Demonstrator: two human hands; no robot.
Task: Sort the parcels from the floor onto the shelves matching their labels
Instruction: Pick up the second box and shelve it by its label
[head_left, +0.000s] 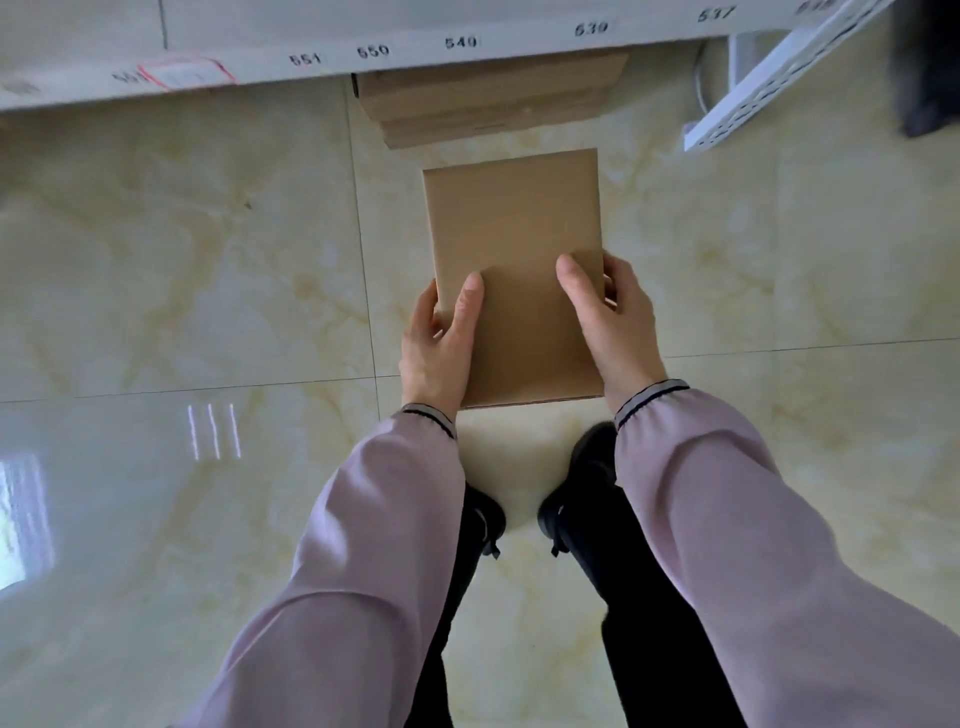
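Note:
A plain brown cardboard parcel (511, 228) is held flat above the floor in front of me, its bare top face showing no label. My left hand (441, 348) grips its near left edge, thumb on top. My right hand (608, 322) grips the near right edge the same way. Beyond it, several flat brown parcels (488, 104) are stacked on the floor, partly under the white shelf (311, 36). The shelf's front edge carries number tags reading 551, 550, 549, 539 and 537, and a red-bordered sticker (182, 75) at the left.
Glossy cream marble-pattern floor tiles (182, 260) spread to the left and right. A white perforated shelf upright (779, 78) leans at the upper right, with a dark object (930, 67) beside it. My dark shoes (571, 493) stand just below the parcel.

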